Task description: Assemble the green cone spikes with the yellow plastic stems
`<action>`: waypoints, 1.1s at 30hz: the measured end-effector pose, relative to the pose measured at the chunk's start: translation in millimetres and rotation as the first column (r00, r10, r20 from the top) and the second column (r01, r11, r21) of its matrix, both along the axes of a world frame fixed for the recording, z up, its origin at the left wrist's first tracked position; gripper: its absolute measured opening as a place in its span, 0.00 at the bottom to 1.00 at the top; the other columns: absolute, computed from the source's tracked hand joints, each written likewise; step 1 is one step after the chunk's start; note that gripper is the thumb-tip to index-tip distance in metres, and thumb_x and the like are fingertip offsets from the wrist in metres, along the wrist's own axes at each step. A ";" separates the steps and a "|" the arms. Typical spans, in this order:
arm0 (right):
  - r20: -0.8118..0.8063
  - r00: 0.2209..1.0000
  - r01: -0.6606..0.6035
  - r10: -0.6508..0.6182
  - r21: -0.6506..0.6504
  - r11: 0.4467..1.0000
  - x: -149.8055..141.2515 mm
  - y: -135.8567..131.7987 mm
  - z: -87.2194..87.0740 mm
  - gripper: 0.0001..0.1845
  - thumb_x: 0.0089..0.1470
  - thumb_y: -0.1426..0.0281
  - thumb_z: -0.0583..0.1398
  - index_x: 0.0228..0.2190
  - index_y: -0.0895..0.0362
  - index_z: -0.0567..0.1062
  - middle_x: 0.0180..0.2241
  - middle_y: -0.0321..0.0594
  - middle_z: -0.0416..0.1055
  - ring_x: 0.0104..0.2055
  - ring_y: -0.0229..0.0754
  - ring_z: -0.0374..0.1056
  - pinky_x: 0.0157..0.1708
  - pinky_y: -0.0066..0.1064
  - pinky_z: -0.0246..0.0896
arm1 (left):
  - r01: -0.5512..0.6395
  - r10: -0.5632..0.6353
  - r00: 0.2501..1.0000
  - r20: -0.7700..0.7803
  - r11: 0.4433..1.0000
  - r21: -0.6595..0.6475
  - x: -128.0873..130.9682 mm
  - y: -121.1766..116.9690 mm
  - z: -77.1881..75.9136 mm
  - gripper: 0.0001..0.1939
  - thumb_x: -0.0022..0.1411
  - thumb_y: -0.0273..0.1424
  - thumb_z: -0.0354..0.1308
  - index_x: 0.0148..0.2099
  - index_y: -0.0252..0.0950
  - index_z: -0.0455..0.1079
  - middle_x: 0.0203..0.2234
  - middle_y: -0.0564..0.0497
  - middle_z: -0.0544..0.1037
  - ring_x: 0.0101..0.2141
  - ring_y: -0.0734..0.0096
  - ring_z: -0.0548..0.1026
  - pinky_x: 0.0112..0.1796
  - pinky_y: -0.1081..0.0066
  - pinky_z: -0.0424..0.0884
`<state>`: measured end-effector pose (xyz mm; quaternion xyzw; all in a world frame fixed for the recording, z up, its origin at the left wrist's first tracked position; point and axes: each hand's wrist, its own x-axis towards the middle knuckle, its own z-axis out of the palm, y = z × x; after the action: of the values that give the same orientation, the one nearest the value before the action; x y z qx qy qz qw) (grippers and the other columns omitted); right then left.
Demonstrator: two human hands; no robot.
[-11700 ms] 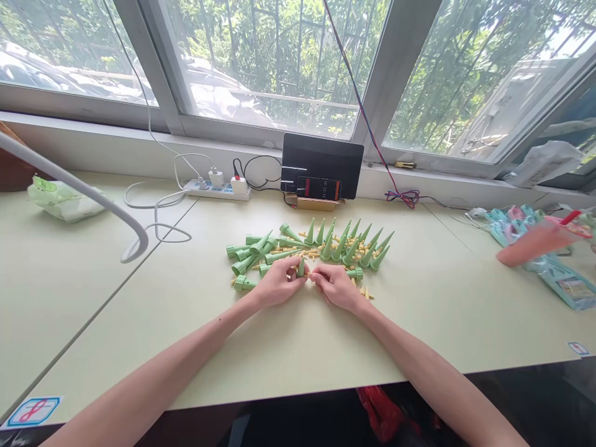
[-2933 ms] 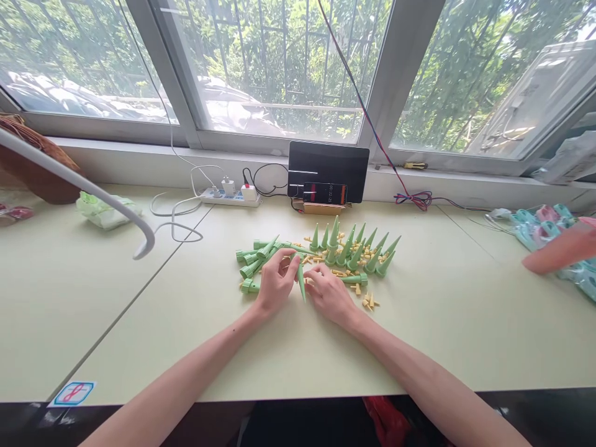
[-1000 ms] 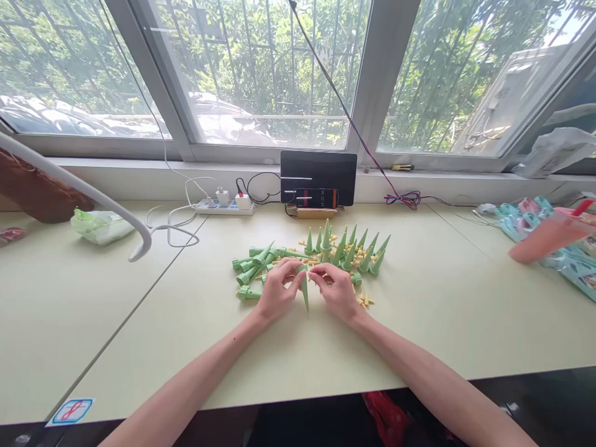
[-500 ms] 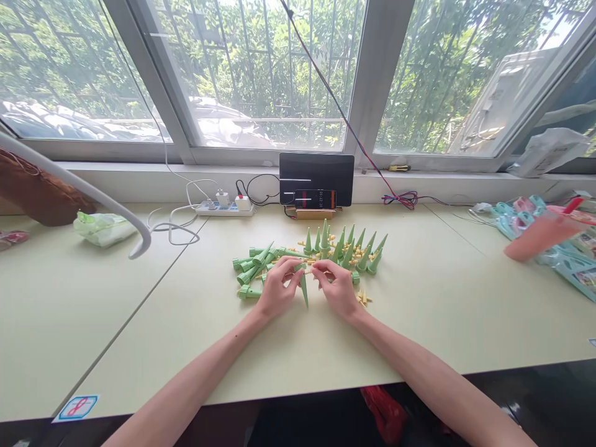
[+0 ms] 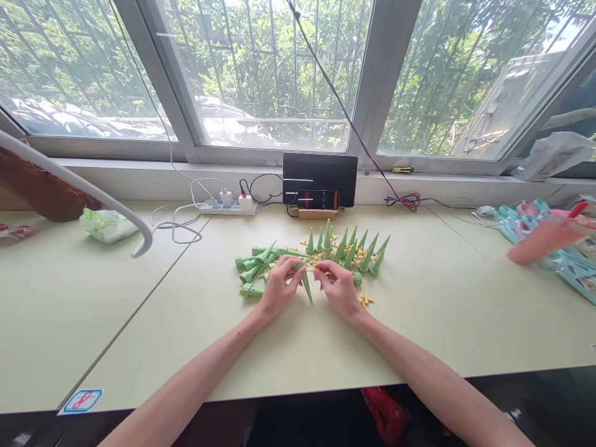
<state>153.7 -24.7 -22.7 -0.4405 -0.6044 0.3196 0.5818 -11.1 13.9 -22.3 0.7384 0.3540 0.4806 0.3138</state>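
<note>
My left hand (image 5: 282, 282) is closed round the upper end of a green plastic spike (image 5: 307, 290), whose tip points down toward the table. Between the fingertips of my right hand (image 5: 339, 287) is a small yellow plastic piece (image 5: 310, 269), held against the side of the spike near its top. Whether it sits in a hole there is too small to tell. Left of my hands lie several green spikes (image 5: 250, 272) on their sides. Behind and to the right, more green spikes (image 5: 367, 257) stand with points up, with small yellow pieces (image 5: 365, 298) scattered among and beside them.
A dark tablet (image 5: 320, 171) and a phone (image 5: 318, 199) lean against the window sill. A power strip (image 5: 228, 210) with white cables lies at the back left. A red drink cup (image 5: 535, 239) stands at the right, and a curved white tube (image 5: 116, 198) crosses the left side.
The spike in my left hand has tilted slightly, its tip shifting right. The yellow piece shows more clearly between my hands. The whole view has shifted a little.
</note>
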 end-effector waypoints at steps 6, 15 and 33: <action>0.035 0.999 0.003 -0.003 -0.007 1.000 1.0 1.3 -0.7 0.09 0.60 0.64 0.59 0.34 0.56 0.76 0.32 0.41 0.74 0.30 0.40 0.68 0.25 0.29 0.66 | -0.005 0.005 1.000 0.020 1.000 -0.020 0.7 -0.3 -0.2 0.08 0.66 0.35 0.56 0.41 0.36 0.70 0.39 0.49 0.69 0.28 0.75 0.74 0.27 0.71 0.77; 0.065 0.998 -0.002 0.002 -0.009 1.000 0.8 1.6 -0.7 0.09 0.60 0.65 0.59 0.34 0.57 0.76 0.32 0.40 0.73 0.30 0.39 0.67 0.25 0.29 0.64 | -0.013 0.013 1.000 0.021 1.000 -0.024 0.4 -0.2 0.1 0.08 0.65 0.35 0.57 0.37 0.36 0.67 0.38 0.51 0.67 0.26 0.77 0.74 0.26 0.71 0.77; 0.078 0.997 0.008 -0.008 0.001 1.000 2.1 2.2 -1.1 0.11 0.61 0.63 0.57 0.34 0.56 0.75 0.32 0.40 0.73 0.29 0.39 0.66 0.29 0.30 0.66 | 0.081 -0.082 0.995 -0.059 0.997 -0.008 -3.3 -2.3 3.9 0.05 0.64 0.33 0.57 0.40 0.36 0.69 0.43 0.44 0.68 0.41 0.65 0.73 0.37 0.65 0.80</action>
<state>155.8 -22.5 -23.8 -0.4549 -0.6251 0.2994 0.5592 -14.4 11.5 -18.4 0.7653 0.3341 0.4443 0.3247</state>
